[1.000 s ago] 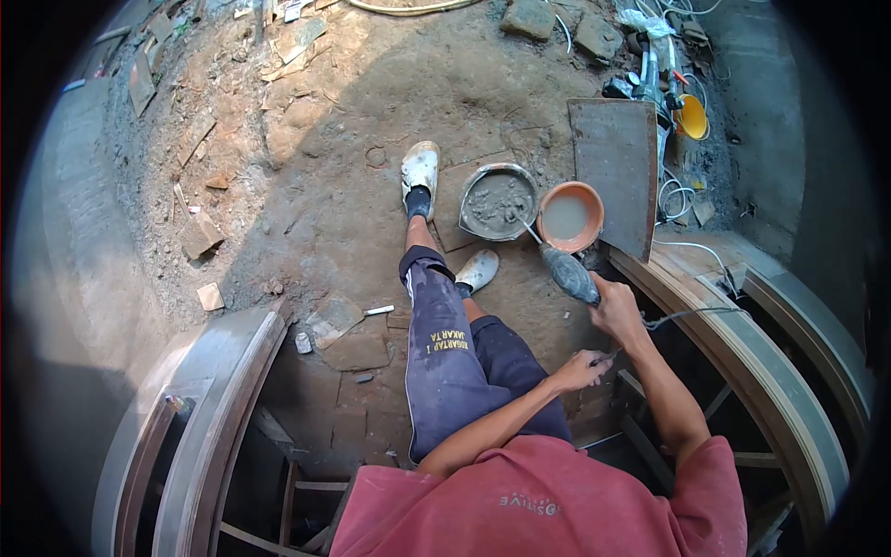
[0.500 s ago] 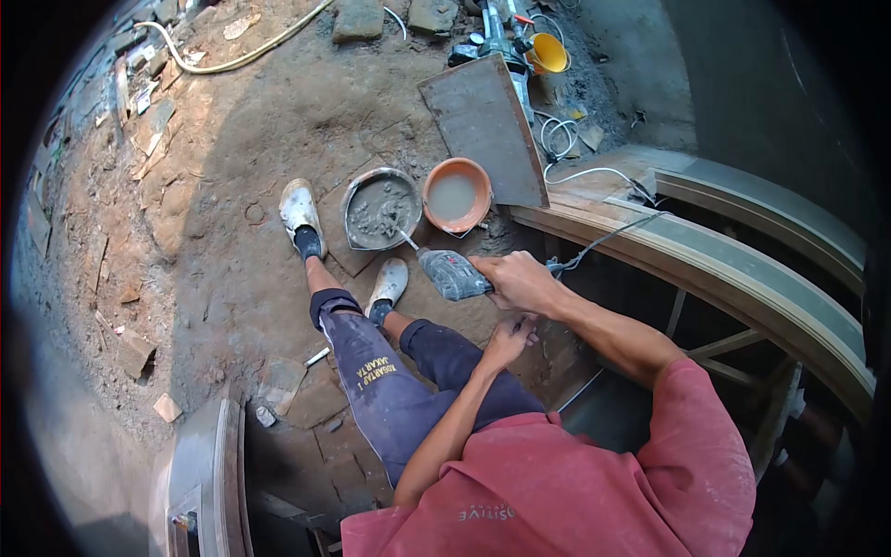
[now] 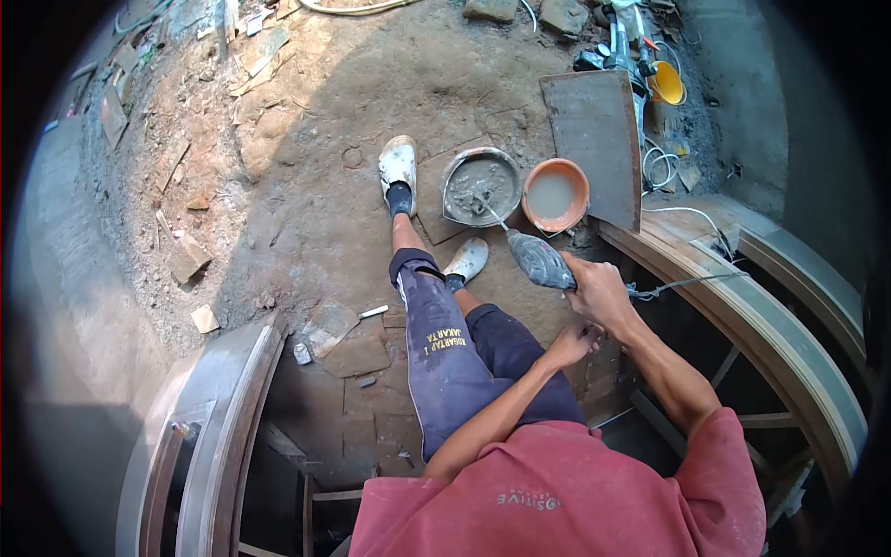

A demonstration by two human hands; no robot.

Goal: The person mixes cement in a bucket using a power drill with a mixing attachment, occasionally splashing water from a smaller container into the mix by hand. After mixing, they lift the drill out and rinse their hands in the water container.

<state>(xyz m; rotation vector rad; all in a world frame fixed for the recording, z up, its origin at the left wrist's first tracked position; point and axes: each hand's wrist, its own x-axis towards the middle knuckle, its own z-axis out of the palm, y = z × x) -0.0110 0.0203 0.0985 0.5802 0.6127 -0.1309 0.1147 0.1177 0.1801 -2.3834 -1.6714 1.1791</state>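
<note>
Head view: your right hand (image 3: pixel 597 291) has its fingers wrapped around the drill (image 3: pixel 539 261), its rod (image 3: pixel 494 213) in the gray mush bucket (image 3: pixel 446 193) on the ground, beside the orange bucket (image 3: pixel 582 192). Your left hand (image 3: pixel 573 344) curls nearby; I can't tell if it's holding anything.

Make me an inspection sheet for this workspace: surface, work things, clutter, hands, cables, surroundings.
Surface: rough ground, partly shaded.
Work things: power tool, its shaft reaching into gray mix; orange bucket alongside, holding cloudy liquid.
Clutter: broken scraps at left.
Hands: right hand grips the power tool; left hand nearby, contents unclear.
Cables: gray cable crosses the right frame; white cable lies beyond.
Surroundings: left frame, flat board.
</note>
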